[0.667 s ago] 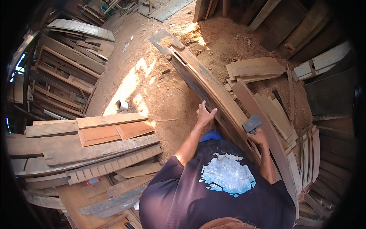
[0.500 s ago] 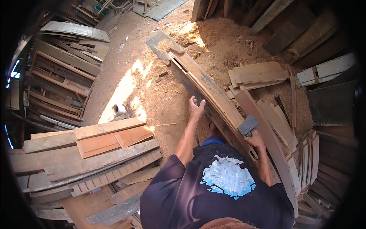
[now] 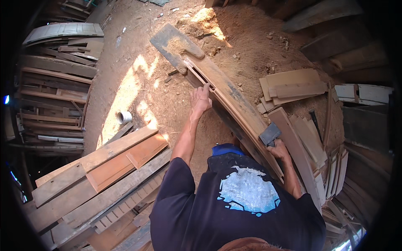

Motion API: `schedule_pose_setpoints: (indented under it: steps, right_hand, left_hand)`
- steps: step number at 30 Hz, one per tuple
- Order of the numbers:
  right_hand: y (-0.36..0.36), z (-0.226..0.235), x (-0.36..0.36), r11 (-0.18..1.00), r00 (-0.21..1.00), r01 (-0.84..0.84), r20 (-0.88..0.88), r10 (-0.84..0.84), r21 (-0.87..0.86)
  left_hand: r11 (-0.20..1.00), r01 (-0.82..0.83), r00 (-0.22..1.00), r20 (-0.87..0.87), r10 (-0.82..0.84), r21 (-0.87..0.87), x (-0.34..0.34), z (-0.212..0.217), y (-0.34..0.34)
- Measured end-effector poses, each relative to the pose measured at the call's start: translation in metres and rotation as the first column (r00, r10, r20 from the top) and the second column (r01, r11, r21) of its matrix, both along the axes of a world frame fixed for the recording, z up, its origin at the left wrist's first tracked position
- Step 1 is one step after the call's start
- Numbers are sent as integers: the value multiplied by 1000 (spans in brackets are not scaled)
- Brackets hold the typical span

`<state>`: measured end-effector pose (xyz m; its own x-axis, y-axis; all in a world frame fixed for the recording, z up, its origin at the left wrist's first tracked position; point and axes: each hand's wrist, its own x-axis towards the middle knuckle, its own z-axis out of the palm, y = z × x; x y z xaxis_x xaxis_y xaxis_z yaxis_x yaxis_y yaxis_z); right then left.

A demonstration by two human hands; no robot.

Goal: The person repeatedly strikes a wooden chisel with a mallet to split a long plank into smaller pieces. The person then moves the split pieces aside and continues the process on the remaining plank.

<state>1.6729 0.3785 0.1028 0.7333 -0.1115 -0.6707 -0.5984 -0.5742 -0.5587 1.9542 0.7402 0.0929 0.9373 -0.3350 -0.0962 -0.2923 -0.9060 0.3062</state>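
Planks [image 3: 234, 104] lie stacked, slanting away beneath both hands. Left hand [image 3: 201, 99] presses flat against their edge; right hand [image 3: 278, 149] closes its grip around a grey scraper block [image 3: 270, 134]. Best steady them firmly, I judge.

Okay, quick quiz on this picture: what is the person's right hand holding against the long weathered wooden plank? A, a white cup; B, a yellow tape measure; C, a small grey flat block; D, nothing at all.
C: the right hand grips a small grey flat block pressed on the long weathered wooden plank, while the left hand steadies the plank's edge farther up.
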Motion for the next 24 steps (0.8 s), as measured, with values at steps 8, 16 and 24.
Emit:
schedule_pose_setpoints:
  steps: [8, 16, 24]
  right_hand:
    - [12, -5, 27, 1000, 1000, -7, -28, 7, 18]
    - [17, -16, 38, 1000, 999, -6, -52, 4, -20]
    - [23, -1, 44, 997, 994, 62, -89, -58, 40]
  left_hand:
    - [936, 342, 923, -212, -320, 79, 54, 16, 7]
    - [936, 73, 731, -620, -285, -343, 81, 19, 20]
    - [283, -749, 429, -765, -481, -599, 34, 1, 24]
